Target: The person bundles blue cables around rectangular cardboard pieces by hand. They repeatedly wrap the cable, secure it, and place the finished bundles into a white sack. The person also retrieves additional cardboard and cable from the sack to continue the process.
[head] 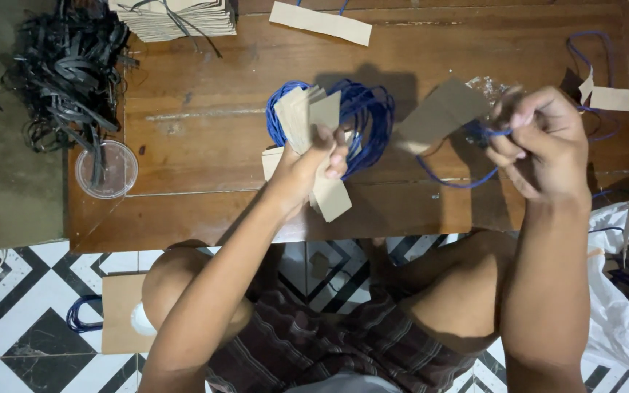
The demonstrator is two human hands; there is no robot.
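My left hand (pixel 313 166) grips a fanned stack of brown cardboard strips (pixel 304 116) above a low wooden table (pixel 205 145). Behind that stack lies a coil of blue cord (pixel 370 116). My right hand (pixel 540 142) pinches a piece of blue cord (pixel 460 182) that loops down and left, with a brown cardboard strip (pixel 440 115) hanging from it just left of the fingers.
A tangle of black straps (pixel 63 69) lies at the far left, by a clear round lid (pixel 106 169). A paper stack (pixel 176 18) and a loose strip (pixel 320 22) sit at the back. Corded tags (pixel 606 96) lie at right, a white bag (pixel 624 291) below.
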